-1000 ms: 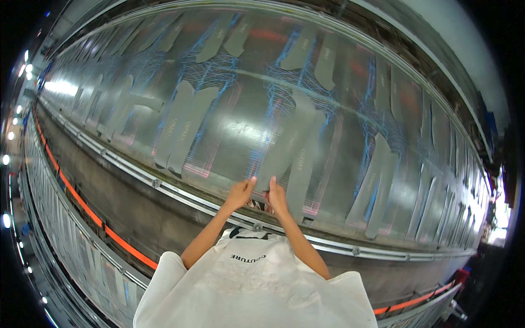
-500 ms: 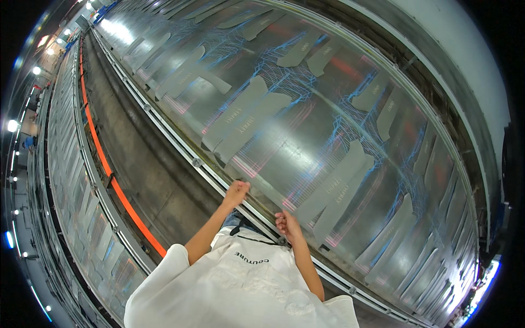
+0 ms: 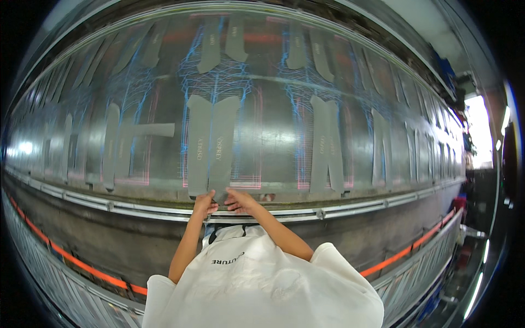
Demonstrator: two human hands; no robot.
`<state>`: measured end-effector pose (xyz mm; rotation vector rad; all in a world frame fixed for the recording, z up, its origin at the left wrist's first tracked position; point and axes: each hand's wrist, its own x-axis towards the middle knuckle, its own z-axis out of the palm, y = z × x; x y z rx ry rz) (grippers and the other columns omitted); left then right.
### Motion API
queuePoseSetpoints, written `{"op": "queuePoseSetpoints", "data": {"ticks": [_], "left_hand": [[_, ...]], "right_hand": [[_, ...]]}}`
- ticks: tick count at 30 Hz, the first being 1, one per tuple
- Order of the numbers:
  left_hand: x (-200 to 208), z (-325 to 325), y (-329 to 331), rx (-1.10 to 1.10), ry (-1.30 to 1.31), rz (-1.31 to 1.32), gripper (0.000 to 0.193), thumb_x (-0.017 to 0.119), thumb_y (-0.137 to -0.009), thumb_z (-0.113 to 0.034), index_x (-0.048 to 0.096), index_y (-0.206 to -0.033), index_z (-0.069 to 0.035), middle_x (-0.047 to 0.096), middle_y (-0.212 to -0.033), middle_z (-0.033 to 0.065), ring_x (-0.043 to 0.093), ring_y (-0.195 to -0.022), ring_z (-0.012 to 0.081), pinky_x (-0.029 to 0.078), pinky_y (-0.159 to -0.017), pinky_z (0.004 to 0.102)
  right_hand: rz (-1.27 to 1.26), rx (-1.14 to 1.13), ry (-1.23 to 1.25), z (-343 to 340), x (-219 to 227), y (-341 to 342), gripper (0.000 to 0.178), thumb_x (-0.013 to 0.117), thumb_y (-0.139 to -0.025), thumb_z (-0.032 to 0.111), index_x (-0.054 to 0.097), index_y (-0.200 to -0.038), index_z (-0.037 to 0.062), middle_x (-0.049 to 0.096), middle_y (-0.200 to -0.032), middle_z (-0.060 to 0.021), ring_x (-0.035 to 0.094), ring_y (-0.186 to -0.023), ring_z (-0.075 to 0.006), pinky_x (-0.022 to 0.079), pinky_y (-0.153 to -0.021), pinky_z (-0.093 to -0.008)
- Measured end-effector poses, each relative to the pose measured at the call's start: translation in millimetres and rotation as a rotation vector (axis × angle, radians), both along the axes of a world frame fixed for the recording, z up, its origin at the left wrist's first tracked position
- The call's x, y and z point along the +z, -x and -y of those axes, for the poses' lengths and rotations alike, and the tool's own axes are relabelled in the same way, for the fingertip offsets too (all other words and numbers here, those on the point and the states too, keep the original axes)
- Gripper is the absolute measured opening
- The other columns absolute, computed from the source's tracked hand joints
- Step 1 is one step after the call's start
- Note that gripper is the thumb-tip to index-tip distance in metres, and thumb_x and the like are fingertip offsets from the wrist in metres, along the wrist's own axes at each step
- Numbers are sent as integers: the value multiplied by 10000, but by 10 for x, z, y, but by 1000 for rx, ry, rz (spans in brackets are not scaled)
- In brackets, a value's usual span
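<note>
Two long grey fabric panels with printed lettering lie side by side in front of me, a left panel (image 3: 198,145) and a right panel (image 3: 222,145). They rest on a long metal-grey table (image 3: 279,136) marked with blue and pink lines. My left hand (image 3: 205,205) is at the lower end of the left panel, its fingers curled together; a small dark bit shows by the fingertips, too small to name. Close beside it, my right hand (image 3: 241,202) reaches to the lower end of the right panel with fingers apart. Whether its fingertips touch the panel I cannot tell.
A metal rail (image 3: 284,214) with round fittings runs along the table's near edge. Another panel pair (image 3: 322,142) lies to the right, and a grey strip (image 3: 155,130) sticks out sideways on the left. Behind me, an orange bar (image 3: 82,266) edges a second table.
My view has swung to the right, so the table now runs straight across. Both hands have come closer together, at the lower ends of the panel pair.
</note>
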<state>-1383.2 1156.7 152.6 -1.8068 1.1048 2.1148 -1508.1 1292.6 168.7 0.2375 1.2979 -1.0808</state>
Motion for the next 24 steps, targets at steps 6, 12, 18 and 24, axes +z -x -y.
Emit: {"op": "queuePoseSetpoints", "data": {"ticks": [6, 12, 18, 24], "left_hand": [[44, 185, 47, -90, -214, -189, 263, 554, -876, -278, 502, -766, -45, 456, -581, 12, 393, -434, 95, 261, -342, 226], [175, 403, 65, -159, -288, -265, 278, 506, -894, -271, 360, -699, -135, 305, -529, -51, 267, -421, 56, 195, -361, 212], [1125, 547, 420, 6, -161, -530, 320, 511, -907, -313, 350, -689, -143, 296, -536, -60, 269, -433, 54, 213, -386, 214], [1695, 561, 581, -38, -29, -475, 349, 506, -917, -329, 344, -670, -143, 297, -564, -68, 275, -473, 51, 253, -435, 222]], "right_hand": [[195, -69, -111, 264, -356, -237, 446, 627, -778, 549, 508, -863, 127, 507, -657, -23, 410, -436, -109, 286, -363, -245], [204, -266, 139, 349, -140, -192, 252, 593, -864, 321, 502, -788, 99, 501, -661, -15, 465, -573, -118, 383, -510, -257], [-382, -378, 144, 782, 909, 25, 241, 550, -875, 266, 601, -730, 79, 528, -652, 8, 448, -555, -86, 347, -501, -241], [-414, -337, 135, 809, 1469, 190, 285, 557, -878, 302, 585, -684, 96, 474, -594, 46, 411, -529, -60, 322, -493, -219]]}}
